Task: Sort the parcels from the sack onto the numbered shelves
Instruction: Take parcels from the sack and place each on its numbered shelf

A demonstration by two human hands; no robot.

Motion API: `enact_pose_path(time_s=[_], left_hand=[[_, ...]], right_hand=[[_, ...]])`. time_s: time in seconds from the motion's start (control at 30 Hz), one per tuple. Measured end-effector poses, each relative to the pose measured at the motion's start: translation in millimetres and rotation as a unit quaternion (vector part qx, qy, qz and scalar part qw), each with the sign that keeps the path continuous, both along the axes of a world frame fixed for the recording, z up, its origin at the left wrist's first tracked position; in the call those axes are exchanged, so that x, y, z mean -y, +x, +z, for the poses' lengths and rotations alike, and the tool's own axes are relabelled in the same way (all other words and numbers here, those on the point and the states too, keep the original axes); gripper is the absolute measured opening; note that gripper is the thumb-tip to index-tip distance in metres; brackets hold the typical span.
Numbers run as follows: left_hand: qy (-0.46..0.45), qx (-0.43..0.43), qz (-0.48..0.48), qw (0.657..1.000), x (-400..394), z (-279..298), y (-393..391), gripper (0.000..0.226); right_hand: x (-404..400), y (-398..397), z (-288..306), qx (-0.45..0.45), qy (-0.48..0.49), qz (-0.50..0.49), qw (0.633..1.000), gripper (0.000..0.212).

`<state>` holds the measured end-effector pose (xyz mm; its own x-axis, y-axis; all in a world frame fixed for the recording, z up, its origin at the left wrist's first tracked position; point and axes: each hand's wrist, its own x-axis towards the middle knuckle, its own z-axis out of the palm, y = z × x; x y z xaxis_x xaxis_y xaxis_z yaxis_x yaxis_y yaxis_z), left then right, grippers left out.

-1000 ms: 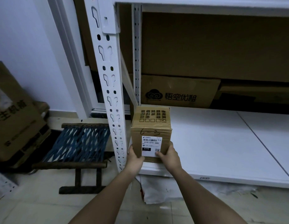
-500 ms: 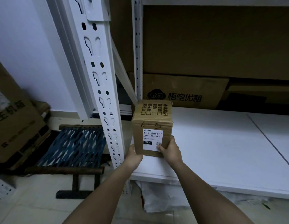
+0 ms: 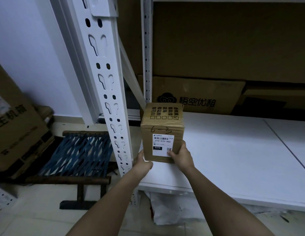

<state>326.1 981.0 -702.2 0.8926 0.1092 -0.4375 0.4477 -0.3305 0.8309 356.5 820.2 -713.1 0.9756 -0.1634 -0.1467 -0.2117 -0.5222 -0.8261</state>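
Between the two bare hands, low on its sides, stands a small upright brown cardboard parcel point(image 3: 162, 132) with a white shipping label and "6-3" handwritten above it. The left hand point(image 3: 143, 161) wraps the lower left edge; the right hand point(image 3: 180, 156) grips the lower right corner, thumb on the label. From where I stand the parcel's long axis runs straight up, so it rises above both grips and looks top-heavy. Its base sits at or just over the front left corner of the white shelf board point(image 3: 233, 159), beside the perforated white metal upright point(image 3: 104, 92); whether it touches I cannot tell. The open shelf lies ahead and to the right. Both hands seem equally near.
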Motion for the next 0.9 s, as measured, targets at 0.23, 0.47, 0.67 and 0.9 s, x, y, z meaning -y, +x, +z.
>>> enact_pose_path(time_s=[0.23,0.47,0.67,0.9], left_hand=[[-0.012,-0.009,0.005,1.0,-1,-5,3,0.077],[-0.002,-0.018,0.009,1.0,2,-4,1,0.074],[0.002,-0.052,0.001,0.999,3,-2,0,0.08],[0.033,-0.102,-0.048,0.993,22,21,-21,0.04]], right_hand=[[-2,-1,0,0.0,0.006,0.005,1.0,0.066],[-1,-4,3,-0.009,0.012,0.01,1.0,0.065],[1,-11,3,-0.013,-0.001,0.001,1.0,0.081],[14,-43,19,-0.084,-0.046,0.003,0.995,0.072]])
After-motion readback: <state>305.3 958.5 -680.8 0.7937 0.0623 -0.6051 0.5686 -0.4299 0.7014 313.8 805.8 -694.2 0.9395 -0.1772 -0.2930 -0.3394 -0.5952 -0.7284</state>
